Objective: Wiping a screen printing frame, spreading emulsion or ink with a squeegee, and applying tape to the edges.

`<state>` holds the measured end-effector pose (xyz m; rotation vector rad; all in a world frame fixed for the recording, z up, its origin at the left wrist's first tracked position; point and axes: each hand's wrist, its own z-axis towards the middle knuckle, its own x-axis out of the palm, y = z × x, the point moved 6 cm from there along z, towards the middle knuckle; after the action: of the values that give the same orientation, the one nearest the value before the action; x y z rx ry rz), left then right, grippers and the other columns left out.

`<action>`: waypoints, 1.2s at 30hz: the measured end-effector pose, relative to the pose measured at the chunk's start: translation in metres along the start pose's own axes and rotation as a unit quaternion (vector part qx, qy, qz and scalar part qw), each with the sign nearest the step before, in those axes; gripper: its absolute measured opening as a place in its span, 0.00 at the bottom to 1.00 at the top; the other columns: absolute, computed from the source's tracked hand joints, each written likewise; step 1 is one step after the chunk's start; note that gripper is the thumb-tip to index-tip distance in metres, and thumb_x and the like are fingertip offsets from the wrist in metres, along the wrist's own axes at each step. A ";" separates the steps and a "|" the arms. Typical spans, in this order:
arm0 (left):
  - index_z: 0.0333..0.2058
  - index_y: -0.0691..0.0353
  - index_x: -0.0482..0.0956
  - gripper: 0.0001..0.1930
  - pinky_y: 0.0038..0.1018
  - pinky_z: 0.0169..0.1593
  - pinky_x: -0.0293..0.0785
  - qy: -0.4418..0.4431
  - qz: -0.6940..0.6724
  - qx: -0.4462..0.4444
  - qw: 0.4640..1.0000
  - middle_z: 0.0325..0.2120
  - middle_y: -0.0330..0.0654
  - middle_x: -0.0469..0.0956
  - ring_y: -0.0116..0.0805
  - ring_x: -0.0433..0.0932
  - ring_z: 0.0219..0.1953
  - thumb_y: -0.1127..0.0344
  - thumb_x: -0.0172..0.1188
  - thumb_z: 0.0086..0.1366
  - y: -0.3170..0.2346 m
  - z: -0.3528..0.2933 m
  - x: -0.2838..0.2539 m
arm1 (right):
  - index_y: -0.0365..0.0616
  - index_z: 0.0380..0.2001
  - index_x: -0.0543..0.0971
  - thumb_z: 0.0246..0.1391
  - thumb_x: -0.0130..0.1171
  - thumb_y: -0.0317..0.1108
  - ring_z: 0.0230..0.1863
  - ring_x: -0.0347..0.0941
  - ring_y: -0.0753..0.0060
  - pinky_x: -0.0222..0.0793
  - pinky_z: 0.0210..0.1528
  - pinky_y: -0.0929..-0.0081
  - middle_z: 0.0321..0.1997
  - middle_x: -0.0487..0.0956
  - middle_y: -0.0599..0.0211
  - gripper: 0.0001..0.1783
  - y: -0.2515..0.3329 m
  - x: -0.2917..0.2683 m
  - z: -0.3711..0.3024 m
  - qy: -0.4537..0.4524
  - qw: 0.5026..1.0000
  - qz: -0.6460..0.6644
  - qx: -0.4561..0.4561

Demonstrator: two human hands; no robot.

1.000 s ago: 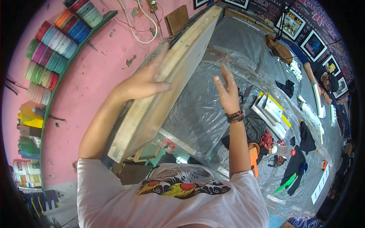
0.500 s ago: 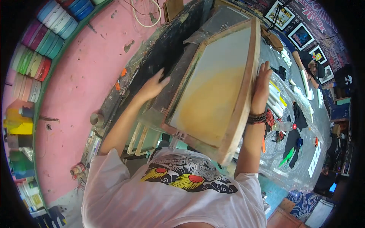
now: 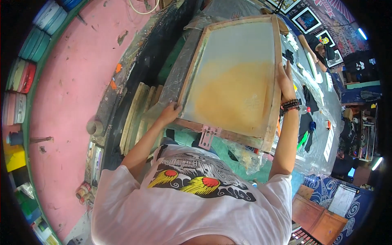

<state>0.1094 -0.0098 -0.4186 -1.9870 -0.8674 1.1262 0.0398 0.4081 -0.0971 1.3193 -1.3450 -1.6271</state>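
The left hand (image 3: pixel 169 113) grips the lower left corner of a wooden-framed mesh screen (image 3: pixel 232 53), fingertips bent over the wood. The right hand (image 3: pixel 286 81) lies along the right rail (image 3: pixel 277 45), fingers pointing up; whether it truly grasps or only presses, I cannot tell. The screen sits between the 2 hands, in front of the chest, a yellowish patch (image 3: pixel 228 102) across its lower mesh.

If that right palm merely presses, the frame could slip or twist about the left corner. The pale metal bracket (image 3: pixel 207 138) by the lower edge could snag, and the loose plastic (image 3: pixel 247 157) below could catch on the wood.

Farther left, bare wooden bars (image 3: pixel 132 108) stand near; a swing that way might knock them. Beyond are a tape roll (image 3: pixel 94 128) and tubs (image 3: pixel 26 77) along the pink wall (image 3: pixel 69 102).
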 end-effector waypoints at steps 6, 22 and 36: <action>0.53 0.69 0.67 0.34 0.42 0.51 0.74 -0.060 -0.044 -0.001 0.997 0.44 0.64 0.79 0.58 0.79 0.50 0.40 0.56 0.67 -0.020 -0.014 0.008 | 0.30 0.72 0.30 0.52 0.72 0.40 0.65 0.66 0.59 0.62 0.67 0.68 0.68 0.65 0.44 0.66 -0.059 -0.023 0.012 0.023 0.974 -0.223 -0.037; 0.54 0.59 0.66 0.29 0.46 0.45 0.74 -0.263 0.185 -0.082 0.943 0.40 0.55 0.82 0.57 0.81 0.44 0.39 0.52 0.69 -0.065 -0.038 -0.094 | 0.25 0.71 0.34 0.52 0.70 0.29 0.67 0.63 0.60 0.58 0.69 0.71 0.70 0.61 0.39 0.60 -0.248 0.010 0.033 -0.007 0.999 0.022 -0.033; 0.52 0.57 0.66 0.24 0.50 0.46 0.73 -0.272 0.235 -0.080 0.930 0.40 0.56 0.82 0.59 0.81 0.44 0.42 0.49 0.71 -0.059 -0.018 -0.114 | 0.32 0.73 0.35 0.60 0.64 0.42 0.69 0.63 0.54 0.58 0.68 0.69 0.70 0.63 0.37 0.57 -0.300 0.057 0.050 -0.023 0.997 -0.033 -0.060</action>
<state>0.0669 -0.0738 -0.3144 -2.1091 -0.7812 2.0049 0.0109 0.4536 -0.4019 1.2737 -1.2228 -1.7637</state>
